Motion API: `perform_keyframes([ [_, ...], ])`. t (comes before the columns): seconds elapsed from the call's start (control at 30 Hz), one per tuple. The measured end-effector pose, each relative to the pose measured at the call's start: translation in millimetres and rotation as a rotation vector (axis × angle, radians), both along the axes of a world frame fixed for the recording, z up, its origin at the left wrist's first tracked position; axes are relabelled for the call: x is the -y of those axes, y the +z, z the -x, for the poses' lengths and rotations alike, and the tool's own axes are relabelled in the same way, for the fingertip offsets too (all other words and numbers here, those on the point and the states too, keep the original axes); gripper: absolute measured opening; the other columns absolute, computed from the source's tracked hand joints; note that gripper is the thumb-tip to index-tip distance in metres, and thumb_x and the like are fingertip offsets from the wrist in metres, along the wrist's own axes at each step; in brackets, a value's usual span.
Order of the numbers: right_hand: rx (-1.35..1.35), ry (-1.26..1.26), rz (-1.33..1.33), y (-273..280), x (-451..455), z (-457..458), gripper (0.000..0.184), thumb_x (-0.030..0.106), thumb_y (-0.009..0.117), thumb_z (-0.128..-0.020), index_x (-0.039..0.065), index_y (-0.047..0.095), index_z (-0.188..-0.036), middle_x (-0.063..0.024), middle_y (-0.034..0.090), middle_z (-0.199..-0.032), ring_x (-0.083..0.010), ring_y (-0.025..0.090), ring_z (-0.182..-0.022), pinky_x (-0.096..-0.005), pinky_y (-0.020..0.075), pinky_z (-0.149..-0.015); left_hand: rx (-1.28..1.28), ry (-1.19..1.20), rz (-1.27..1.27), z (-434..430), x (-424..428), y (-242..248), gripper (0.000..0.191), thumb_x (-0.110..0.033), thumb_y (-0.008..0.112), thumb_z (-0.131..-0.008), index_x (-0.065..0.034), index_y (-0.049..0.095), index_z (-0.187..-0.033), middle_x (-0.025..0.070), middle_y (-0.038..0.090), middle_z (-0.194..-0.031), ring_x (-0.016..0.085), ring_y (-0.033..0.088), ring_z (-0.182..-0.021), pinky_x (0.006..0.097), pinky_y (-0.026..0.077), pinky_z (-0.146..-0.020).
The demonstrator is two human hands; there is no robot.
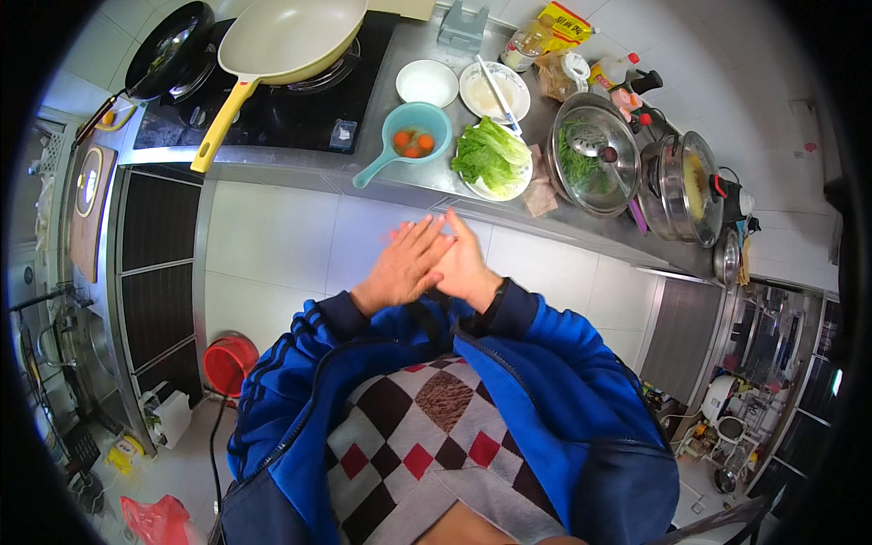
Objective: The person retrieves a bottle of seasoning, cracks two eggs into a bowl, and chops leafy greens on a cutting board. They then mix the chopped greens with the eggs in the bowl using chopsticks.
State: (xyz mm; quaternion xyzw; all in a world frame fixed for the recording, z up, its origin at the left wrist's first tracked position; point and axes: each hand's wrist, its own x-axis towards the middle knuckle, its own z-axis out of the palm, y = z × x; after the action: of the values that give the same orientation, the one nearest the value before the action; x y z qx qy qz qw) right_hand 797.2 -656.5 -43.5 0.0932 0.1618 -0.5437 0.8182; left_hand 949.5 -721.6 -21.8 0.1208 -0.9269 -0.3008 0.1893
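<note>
My left hand [403,262] and my right hand [466,262] are pressed together in front of my body, palm against palm, above the floor before the counter. Neither shows an object in it. Beyond them on the steel counter stands a light blue handled bowl [434,121] with several raw egg yolks in it. To its right, green lettuce leaves [492,155] lie on a white plate [501,194]. Behind are an empty-looking white bowl [427,84] and a patterned plate [475,95] with white chopsticks [497,92] across it.
A cream frying pan [289,37] with a yellow handle and a black pan [170,51] sit on the gas hob [272,126]. Right stand a glass-lidded pot [593,160] of greens and a steamer pot [671,191]. A red bucket [225,364] is on the floor.
</note>
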Motion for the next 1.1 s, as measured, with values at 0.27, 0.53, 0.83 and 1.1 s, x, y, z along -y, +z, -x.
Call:
perform_keyframes([
  [0.27, -0.700, -0.262, -0.708, -94, -9, 118, 0.048, 0.032, 0.037, -0.096, 0.002, 0.038, -0.133, -0.0182, 0.051, -0.132, -0.0330, 0.049, -0.123, -0.0436, 0.0391, -0.100, 0.239, 0.358, -0.465, -51, 2, -86, 0.046, -0.018, 0.062, -0.083, -0.0035, 0.051, -0.125, 0.0215, 0.050, -0.129, 0.040, 0.049, -0.118, 0.0447, 0.041, -0.098],
  [0.53, -0.672, -0.373, -0.513, -166, 0, 149, 0.034, 0.020, 0.037, -0.091, 0.002, 0.045, -0.118, -0.0190, 0.055, -0.128, -0.0311, 0.052, -0.121, -0.0438, 0.0353, -0.103, 0.029, 0.678, -0.118, -9, 77, -56, 0.039, -0.006, 0.060, -0.081, -0.0017, 0.051, -0.119, 0.0200, 0.055, -0.116, 0.037, 0.053, -0.107, 0.0425, 0.046, -0.090],
  [0.83, -0.863, -0.326, -0.499, -149, 15, 153, 0.032, 0.015, 0.042, -0.097, 0.015, 0.040, -0.129, -0.0129, 0.062, -0.113, -0.0257, 0.065, -0.099, -0.0376, 0.0503, -0.083, 0.520, 0.689, -0.151, 53, 145, -83, 0.035, -0.026, 0.064, -0.077, -0.0015, 0.054, -0.099, 0.0216, 0.065, -0.081, 0.041, 0.062, -0.080, 0.0511, 0.049, -0.072],
  [1.1, -0.904, -0.347, -0.423, -159, 1, 157, 0.028, 0.015, 0.047, -0.097, 0.015, 0.041, -0.124, -0.0093, 0.062, -0.112, -0.0242, 0.067, -0.092, -0.0337, 0.0527, -0.075, 0.389, 0.702, -0.282, 50, 114, -88, 0.023, -0.020, 0.061, -0.080, -0.0007, 0.055, -0.092, 0.0253, 0.063, -0.081, 0.044, 0.059, -0.080, 0.0524, 0.047, -0.070],
])
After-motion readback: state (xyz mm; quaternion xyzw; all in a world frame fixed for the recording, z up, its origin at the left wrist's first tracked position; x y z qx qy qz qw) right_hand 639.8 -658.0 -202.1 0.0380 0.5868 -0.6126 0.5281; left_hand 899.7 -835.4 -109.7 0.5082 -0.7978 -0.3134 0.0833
